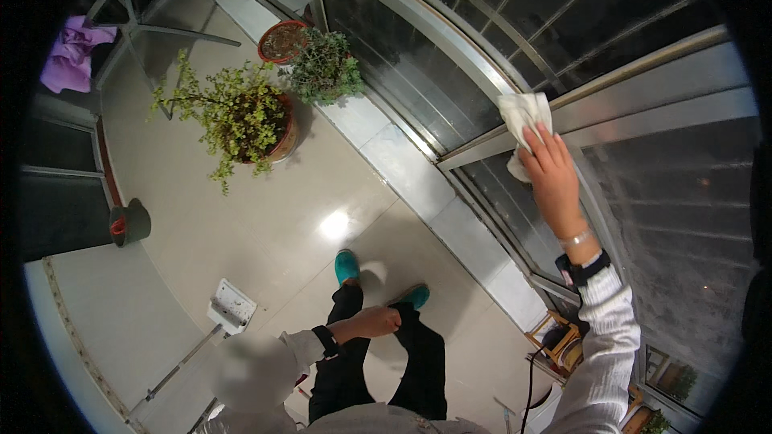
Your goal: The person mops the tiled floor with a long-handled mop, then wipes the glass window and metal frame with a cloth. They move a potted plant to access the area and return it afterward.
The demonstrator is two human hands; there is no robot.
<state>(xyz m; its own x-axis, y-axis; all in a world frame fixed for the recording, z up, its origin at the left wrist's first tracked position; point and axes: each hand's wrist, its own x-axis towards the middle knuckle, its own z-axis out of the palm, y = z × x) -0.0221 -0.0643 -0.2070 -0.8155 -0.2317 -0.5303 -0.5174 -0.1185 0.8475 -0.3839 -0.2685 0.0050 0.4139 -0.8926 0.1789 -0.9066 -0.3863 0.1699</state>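
Observation:
My right hand is stretched out to the right and presses a white cloth against the metal window frame, where an upright post meets the horizontal rails. A bracelet and a black band circle that wrist. My left hand hangs in front of my legs, its fingers curled; no object shows in it. It also has a black band at the wrist. Glass panes stand on both sides of the post.
A leafy potted plant and a smaller one stand near the tiled ledge. A long-handled dustpan, a dark bucket, a metal rack with purple cloth, and a small wooden stand surround me.

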